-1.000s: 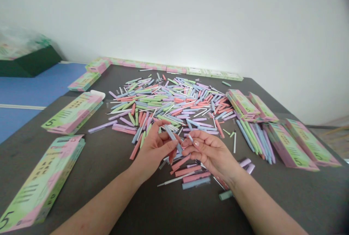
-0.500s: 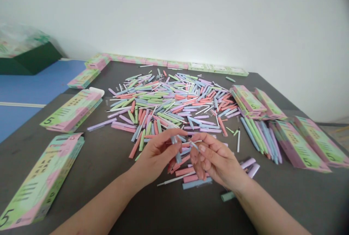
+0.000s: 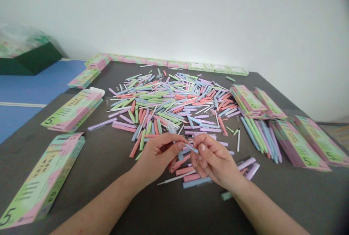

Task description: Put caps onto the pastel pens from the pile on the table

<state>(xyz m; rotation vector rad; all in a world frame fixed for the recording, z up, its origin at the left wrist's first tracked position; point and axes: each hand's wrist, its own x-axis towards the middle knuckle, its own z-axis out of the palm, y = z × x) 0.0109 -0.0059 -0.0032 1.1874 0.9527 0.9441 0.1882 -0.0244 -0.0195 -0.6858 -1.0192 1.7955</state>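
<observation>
My left hand [image 3: 160,155] grips a pale blue pen barrel [image 3: 176,144] upright between thumb and fingers, with its middle partly hidden. My right hand [image 3: 214,156] pinches a slim pale blue pen part [image 3: 191,148] between its fingertips, and this part's far end reaches the left hand's pen. Below both hands lie loose pastel pens, including a pink pen [image 3: 191,178] and a pale blue pen [image 3: 196,182]. A large heap of pastel pens and parts [image 3: 163,104] spreads just beyond my fingers.
The dark grey table [image 3: 114,187] holds pastel green-and-pink boxes marked 5, including one [image 3: 45,178] at left and one [image 3: 298,144] at right. A row of pens [image 3: 259,140] lies among the right-hand boxes. More boxes line the far edge, against a white wall.
My hands have drawn closer together. The pale blue part in my right hand now points across to the pen in my left hand, and the view has shifted slightly.
</observation>
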